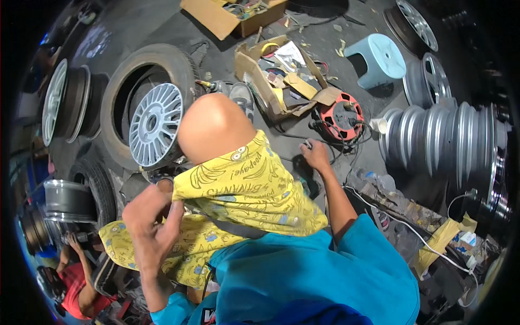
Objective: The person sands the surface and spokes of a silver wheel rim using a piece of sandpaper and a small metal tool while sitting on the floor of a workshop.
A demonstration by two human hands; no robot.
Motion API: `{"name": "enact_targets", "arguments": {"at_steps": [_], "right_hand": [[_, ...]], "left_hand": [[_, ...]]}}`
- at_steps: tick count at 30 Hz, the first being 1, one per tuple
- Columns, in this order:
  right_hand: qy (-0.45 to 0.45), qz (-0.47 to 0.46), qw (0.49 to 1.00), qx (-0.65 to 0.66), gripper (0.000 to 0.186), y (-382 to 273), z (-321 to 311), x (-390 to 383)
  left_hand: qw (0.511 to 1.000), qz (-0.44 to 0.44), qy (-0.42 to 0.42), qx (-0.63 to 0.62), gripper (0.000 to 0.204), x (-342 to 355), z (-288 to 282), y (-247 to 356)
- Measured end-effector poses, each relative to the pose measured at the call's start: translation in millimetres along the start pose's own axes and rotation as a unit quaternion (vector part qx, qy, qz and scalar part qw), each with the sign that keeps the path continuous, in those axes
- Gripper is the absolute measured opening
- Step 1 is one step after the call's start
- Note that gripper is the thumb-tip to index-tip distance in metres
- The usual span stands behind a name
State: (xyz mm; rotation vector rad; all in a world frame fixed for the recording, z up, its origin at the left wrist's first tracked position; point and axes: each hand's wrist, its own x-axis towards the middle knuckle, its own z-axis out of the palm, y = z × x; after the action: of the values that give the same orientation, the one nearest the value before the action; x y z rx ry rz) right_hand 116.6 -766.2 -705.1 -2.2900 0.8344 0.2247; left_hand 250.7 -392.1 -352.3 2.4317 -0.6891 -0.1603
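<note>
Nearest: yellow printed shorts point(244, 187) over the wearer's bent leg, teal shirt point(309, 265) below. Left hand point(151, 222) is at the hem by the knee point(216, 127); thumb and index look pinched on the fabric edge, remaining fingers curled. So the shorts are the thing in hand, centre of view.

Right hand point(316, 155) is out past the thigh, low over the floor, fingers bent and close together. Can't tell if they grip something small. Red cable reel point(330, 114) sits just beyond it, loose cable around it, so that side is tight.

Left of the knee: silver spoked wheel point(162, 123) leans tilted against a tire point(111, 103); its right edge is just beside the knee. Little room there.

Right: white cord point(398, 220) runs over scrap toward the lower right. Row of rims point(433, 138) bounds that side; a strip of grey floor shows between it and the right hand.

Ahead: open carton point(254, 89), torn flaps, full of odds and ends, near edge close to the reel. Floor gap between carton and light-blue stool point(382, 57). Second carton point(216, 19) at the top edge.

Far lower left: co-worker in red point(81, 292), well apart.
</note>
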Motion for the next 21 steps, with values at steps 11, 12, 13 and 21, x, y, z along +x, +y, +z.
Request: {"name": "enact_targets", "arguments": {"at_steps": [11,12,13,21], "right_hand": [[0.106,-0.169,0.969,0.144,0.034,-78,-20,90],[0.102,-0.182,0.966,0.152,0.035,-83,-9,99],[0.093,-0.190,0.966,0.151,0.036,-93,3,101],[0.062,-0.174,0.982,0.039,0.042,-99,-13,145]], "left_hand": [[0.981,-0.073,-0.179,-0.028,0.038,-33,-14,-77],[0.985,-0.086,-0.148,-0.016,0.037,-43,-16,-87],[0.987,-0.105,-0.117,-0.006,0.035,-60,-18,-98],[0.981,-0.020,0.107,-0.159,0.015,-89,-54,-93]]}}
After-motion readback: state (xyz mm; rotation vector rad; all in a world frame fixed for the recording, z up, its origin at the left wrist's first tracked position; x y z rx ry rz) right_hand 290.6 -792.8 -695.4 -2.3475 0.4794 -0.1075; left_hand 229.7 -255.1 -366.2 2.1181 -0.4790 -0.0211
